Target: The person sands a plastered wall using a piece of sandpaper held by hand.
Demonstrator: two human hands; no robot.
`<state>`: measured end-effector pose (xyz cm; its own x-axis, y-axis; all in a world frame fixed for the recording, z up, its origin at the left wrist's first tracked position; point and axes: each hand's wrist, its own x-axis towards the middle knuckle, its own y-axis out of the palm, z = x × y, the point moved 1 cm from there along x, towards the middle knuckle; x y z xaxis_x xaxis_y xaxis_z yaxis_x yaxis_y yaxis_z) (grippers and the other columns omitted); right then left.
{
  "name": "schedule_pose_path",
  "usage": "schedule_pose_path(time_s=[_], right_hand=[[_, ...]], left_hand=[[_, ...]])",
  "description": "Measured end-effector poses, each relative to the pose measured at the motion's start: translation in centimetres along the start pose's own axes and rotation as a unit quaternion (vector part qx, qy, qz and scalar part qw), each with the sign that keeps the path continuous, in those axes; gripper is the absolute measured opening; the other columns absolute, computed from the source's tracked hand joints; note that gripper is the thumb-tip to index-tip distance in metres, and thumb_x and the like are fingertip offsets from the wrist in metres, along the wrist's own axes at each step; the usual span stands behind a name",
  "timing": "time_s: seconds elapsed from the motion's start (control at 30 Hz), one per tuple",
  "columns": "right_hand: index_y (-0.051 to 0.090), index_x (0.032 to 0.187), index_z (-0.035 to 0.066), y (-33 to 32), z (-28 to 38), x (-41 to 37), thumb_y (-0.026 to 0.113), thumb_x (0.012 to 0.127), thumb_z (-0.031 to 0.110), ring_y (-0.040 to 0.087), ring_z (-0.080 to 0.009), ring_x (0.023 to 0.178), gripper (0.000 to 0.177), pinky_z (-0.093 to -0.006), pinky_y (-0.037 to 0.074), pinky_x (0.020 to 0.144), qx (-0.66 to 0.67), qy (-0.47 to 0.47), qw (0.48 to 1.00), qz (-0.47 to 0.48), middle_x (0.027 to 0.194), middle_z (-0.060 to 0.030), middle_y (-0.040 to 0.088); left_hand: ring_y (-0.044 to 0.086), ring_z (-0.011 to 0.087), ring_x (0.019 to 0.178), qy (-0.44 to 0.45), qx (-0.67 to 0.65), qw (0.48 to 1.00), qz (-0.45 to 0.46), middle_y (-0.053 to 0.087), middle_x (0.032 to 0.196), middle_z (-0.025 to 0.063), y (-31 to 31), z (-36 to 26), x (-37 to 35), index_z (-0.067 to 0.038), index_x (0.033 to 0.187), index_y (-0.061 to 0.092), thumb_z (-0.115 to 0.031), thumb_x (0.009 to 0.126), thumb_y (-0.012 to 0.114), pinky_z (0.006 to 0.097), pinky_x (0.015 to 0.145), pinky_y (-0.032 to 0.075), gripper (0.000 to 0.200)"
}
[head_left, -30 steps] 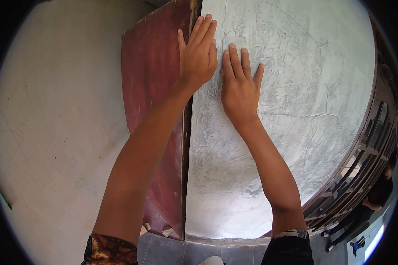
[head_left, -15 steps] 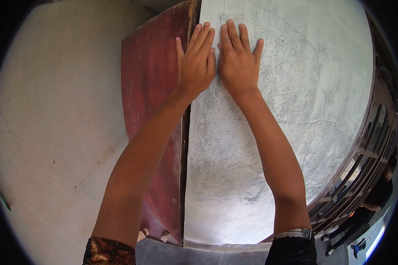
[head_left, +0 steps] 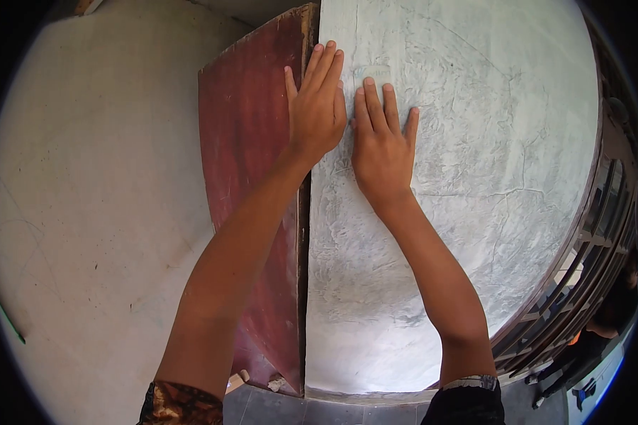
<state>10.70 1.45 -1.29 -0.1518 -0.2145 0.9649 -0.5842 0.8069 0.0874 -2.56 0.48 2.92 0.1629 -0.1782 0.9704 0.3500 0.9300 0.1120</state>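
The right hand's fingers (head_left: pixel 390 106) were straight and slightly parted, laid over a pale rectangular piece (head_left: pixel 373 71) whose far end showed past their tips, near the left edge of the grey-white wall (head_left: pixel 461 248). Just left of the right hand (head_left: pixel 382 159), the left hand (head_left: pixel 317 113) lay open at that edge, fingers extended, beside the dark red board (head_left: pixel 252 127). Off to the right, beyond the brown slatted frame (head_left: pixel 590 244), was a person in dark clothing (head_left: pixel 609 312).

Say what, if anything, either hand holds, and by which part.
Right hand apparently presses a pale sheet to the wall by its lower, finger-covered part; left hand shows nothing held.
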Motion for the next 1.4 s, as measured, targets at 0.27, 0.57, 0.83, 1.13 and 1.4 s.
schedule_pose_path(time_s=[0.27, 0.57, 0.83, 1.13, 1.4], right_hand=[[0.056, 0.145, 0.007, 1.3, -1.3, 6.2, 0.053, 0.105, 0.017, 0.042, -0.0309, 0.149, 0.042, -0.0679, 0.029, 0.117, -0.011, -0.014, 0.999, -0.034, 0.157, -0.0069, 0.05], [0.061, 0.141, 0.009, 1.2, -2.4, 5.5, 0.058, 0.103, 0.021, 0.045, -0.0278, 0.146, 0.041, -0.0589, 0.031, 0.119, 0.041, -0.042, 0.998, -0.034, 0.152, -0.005, 0.055], [0.061, 0.142, 0.011, -0.2, -2.2, -0.1, 0.059, 0.103, 0.025, 0.044, -0.026, 0.147, 0.042, -0.0595, 0.032, 0.119, 0.023, -0.041, 0.999, 0.014, 0.154, -0.0027, 0.054], [0.062, 0.141, 0.009, 0.2, -2.5, 2.2, 0.06, 0.102, 0.024, 0.047, -0.0273, 0.144, 0.041, -0.06, 0.036, 0.116, 0.004, -0.057, 0.998, -0.017, 0.152, -0.0037, 0.055], [0.062, 0.14, 0.008, 1.8, -2.6, 6.7, 0.06, 0.101, 0.022, 0.047, -0.0296, 0.144, 0.041, -0.0654, 0.035, 0.114, -0.011, -0.071, 0.995, -0.069, 0.15, -0.0049, 0.056]], left_hand=[[0.029, 0.0287, 0.156, -0.001, -0.009, 1.0, 0.0, 0.041, 0.165, 0.0097, -0.1, 0.0, 0.1, -0.004, 0.154, 0.047, -0.006, 0.102, 0.041, 0.0682, 0.121, 0.013, 0.051], [0.031, 0.0287, 0.156, 0.0, -0.012, 1.0, -0.005, 0.041, 0.164, 0.0107, -0.1, -0.1, 0.2, -0.002, 0.152, 0.049, -0.006, 0.101, 0.043, 0.0693, 0.12, 0.015, 0.051], [0.03, 0.0292, 0.156, 0.006, -0.01, 1.0, -0.004, 0.039, 0.165, 0.0116, 0.0, 0.0, 0.1, 0.0, 0.151, 0.049, -0.008, 0.101, 0.044, 0.0704, 0.12, 0.015, 0.051], [0.029, 0.0301, 0.157, -0.003, 0.004, 1.0, 0.009, 0.041, 0.165, 0.0116, 0.0, 0.0, -0.1, -0.004, 0.154, 0.047, -0.008, 0.103, 0.043, 0.0668, 0.122, 0.013, 0.051], [0.031, 0.029, 0.156, 0.007, 0.0, 1.0, -0.008, 0.041, 0.164, 0.0105, 0.0, 0.0, 0.0, -0.003, 0.152, 0.049, -0.008, 0.103, 0.043, 0.0668, 0.121, 0.015, 0.05]])
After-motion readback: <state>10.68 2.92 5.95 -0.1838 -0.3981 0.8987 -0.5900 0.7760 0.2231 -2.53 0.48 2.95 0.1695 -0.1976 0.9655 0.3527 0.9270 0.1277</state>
